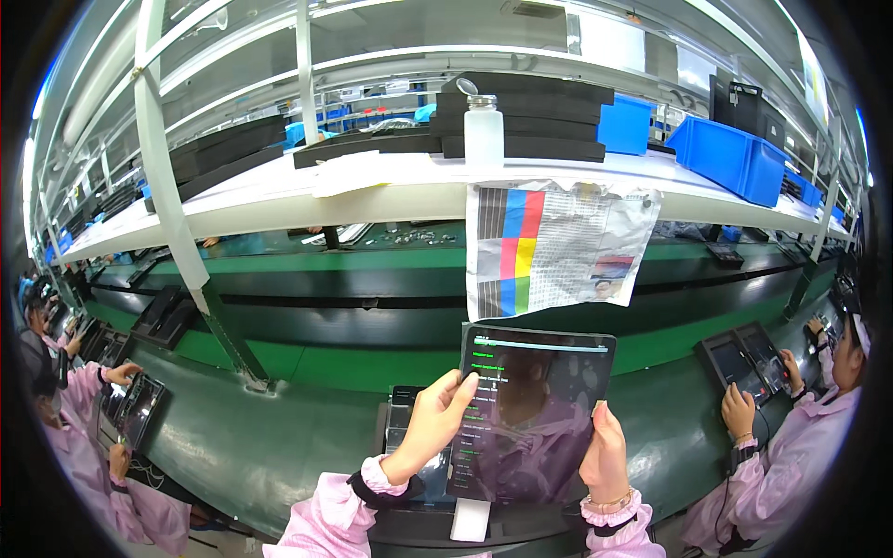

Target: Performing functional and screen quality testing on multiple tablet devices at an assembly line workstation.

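A black tablet (pixel 535 418) is held up in front of me, its dark screen showing a list of small green and white lines down the left side. My left hand (pixel 433 423) grips its left edge, with the thumb over the screen. On the opposite edge my right hand (pixel 606 456) is closed, thumb upward along the rim. Behind and below the tablet, a dark tray (pixel 383 430) with flat dark devices in it is partly hidden. A small white block (pixel 471 521) shows under the tablet's lower edge.
A printed sheet with colour bars (pixel 526 251) hangs from the white shelf (pixel 400 206). On the shelf stand a pump bottle (pixel 484 135), black trays (pixel 549 116) and blue bins (pixel 730 158). Co-workers in pink sleeves handle devices at left (pixel 144 409) and right (pixel 744 363). A post (pixel 172 186) rises from the green bench.
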Action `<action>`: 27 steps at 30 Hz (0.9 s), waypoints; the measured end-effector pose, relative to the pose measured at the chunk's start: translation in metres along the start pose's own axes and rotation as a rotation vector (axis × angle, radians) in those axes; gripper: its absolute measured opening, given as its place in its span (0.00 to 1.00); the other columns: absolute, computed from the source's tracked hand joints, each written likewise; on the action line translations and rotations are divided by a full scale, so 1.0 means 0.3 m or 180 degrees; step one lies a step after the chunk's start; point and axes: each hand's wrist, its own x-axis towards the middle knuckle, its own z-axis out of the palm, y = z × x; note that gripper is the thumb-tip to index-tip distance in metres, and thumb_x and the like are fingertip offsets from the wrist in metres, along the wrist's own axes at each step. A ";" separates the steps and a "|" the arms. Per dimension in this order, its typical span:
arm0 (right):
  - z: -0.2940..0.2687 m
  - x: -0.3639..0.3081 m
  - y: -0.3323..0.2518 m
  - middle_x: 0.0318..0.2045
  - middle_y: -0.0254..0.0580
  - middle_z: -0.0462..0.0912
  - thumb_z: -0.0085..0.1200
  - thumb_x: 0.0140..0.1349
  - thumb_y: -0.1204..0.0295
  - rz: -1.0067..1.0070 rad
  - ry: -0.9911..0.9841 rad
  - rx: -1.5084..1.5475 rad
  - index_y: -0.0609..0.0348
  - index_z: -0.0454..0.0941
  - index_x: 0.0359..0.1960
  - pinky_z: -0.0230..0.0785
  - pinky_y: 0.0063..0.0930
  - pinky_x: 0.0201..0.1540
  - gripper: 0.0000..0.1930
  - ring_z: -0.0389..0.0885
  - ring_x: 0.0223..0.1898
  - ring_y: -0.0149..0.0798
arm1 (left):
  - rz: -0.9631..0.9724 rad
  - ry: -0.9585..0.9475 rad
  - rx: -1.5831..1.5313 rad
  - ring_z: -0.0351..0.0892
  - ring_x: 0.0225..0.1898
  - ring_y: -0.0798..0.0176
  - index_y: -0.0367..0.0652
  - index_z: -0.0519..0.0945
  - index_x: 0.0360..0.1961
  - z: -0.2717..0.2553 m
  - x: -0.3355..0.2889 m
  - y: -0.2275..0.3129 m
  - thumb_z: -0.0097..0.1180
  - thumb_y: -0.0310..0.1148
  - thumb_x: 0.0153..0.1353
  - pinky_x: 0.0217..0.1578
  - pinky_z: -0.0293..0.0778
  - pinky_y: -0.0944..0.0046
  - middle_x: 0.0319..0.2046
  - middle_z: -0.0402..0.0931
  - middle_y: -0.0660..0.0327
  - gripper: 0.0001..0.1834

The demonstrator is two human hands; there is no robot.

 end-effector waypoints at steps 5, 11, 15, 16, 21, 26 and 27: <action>0.034 0.033 -0.062 0.33 0.26 0.70 0.44 0.68 0.63 0.0047 -0.0200 0.0110 0.55 0.71 0.33 0.61 0.22 0.44 0.10 0.67 0.37 0.22 | 0.0078 -0.0112 -0.0136 0.67 0.38 0.78 0.34 0.70 0.47 -0.009 -0.084 0.000 0.45 0.35 0.68 0.41 0.65 0.74 0.35 0.73 0.66 0.15; 0.088 0.160 -0.119 0.42 0.32 0.74 0.41 0.69 0.65 -0.0104 -0.0517 0.0279 0.61 0.72 0.43 0.63 0.23 0.51 0.12 0.71 0.46 0.26 | -0.0614 -0.0675 -0.0060 0.79 0.27 0.69 0.39 0.66 0.54 -0.025 -0.170 -0.052 0.48 0.39 0.66 0.29 0.71 0.71 0.27 0.79 0.61 0.20; 0.103 0.217 -0.122 0.42 0.30 0.74 0.42 0.69 0.65 -0.0275 -0.0675 0.0318 0.60 0.72 0.44 0.63 0.23 0.50 0.12 0.70 0.46 0.26 | -0.0307 -0.0590 0.0628 0.78 0.21 0.71 0.41 0.69 0.51 -0.054 -0.172 -0.070 0.50 0.38 0.64 0.24 0.70 0.74 0.25 0.79 0.63 0.17; 0.105 0.224 -0.120 0.42 0.30 0.74 0.42 0.69 0.65 -0.0139 -0.0562 0.0274 0.60 0.72 0.44 0.63 0.23 0.50 0.12 0.70 0.46 0.26 | -0.0554 -0.0729 0.0650 0.78 0.21 0.71 0.41 0.69 0.51 -0.057 -0.169 -0.071 0.50 0.38 0.64 0.24 0.70 0.74 0.25 0.79 0.63 0.17; 0.114 0.256 -0.114 0.42 0.30 0.74 0.42 0.69 0.64 -0.0370 -0.0761 0.0123 0.60 0.72 0.45 0.63 0.23 0.50 0.13 0.71 0.45 0.26 | -0.0616 -0.0647 0.0758 0.71 0.16 0.75 0.41 0.71 0.49 -0.058 -0.151 -0.075 0.52 0.37 0.63 0.19 0.66 0.74 0.22 0.78 0.65 0.16; 0.120 0.270 -0.123 0.46 0.34 0.75 0.40 0.69 0.61 -0.0069 -0.0950 0.0270 0.63 0.71 0.48 0.64 0.24 0.52 0.17 0.72 0.47 0.27 | -0.0588 -0.0579 0.0638 0.68 0.15 0.77 0.42 0.70 0.52 -0.053 -0.144 -0.085 0.52 0.37 0.63 0.17 0.63 0.75 0.20 0.76 0.67 0.18; 0.122 0.272 -0.124 0.47 0.36 0.76 0.40 0.70 0.61 -0.0240 -0.1024 0.0278 0.64 0.71 0.49 0.64 0.24 0.52 0.19 0.72 0.48 0.28 | -0.0600 -0.0582 0.0628 0.68 0.15 0.77 0.43 0.70 0.52 -0.054 -0.144 -0.086 0.52 0.37 0.63 0.17 0.63 0.75 0.20 0.75 0.67 0.18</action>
